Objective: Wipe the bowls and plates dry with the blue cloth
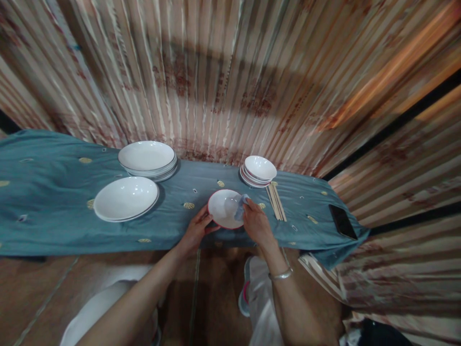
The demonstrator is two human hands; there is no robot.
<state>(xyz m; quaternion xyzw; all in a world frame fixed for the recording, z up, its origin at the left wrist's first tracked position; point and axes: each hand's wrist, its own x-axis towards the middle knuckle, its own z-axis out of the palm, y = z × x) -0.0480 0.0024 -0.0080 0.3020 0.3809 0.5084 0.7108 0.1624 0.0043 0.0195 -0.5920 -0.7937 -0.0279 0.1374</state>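
Note:
A white bowl with a red rim (225, 209) is held tilted toward me over the table's front part. My left hand (197, 226) grips it at its left edge, thumb near the rim and fingers underneath. In my right hand (256, 222) is a bunched grey-blue cloth (240, 207), pressed against the bowl's inner right side. Behind and to the right stands a stack of small white bowls (260, 168). Several light wooden chopsticks (276, 203) lie beside that stack, to the right of my right hand.
At the left stand a stack of white plates (147, 156) and, nearer me, wide shallow white dishes (126, 199). A black phone (342, 221) lies near the right end of the blue-green tablecloth (54, 192). Patterned curtains (201, 72) hang right behind the table.

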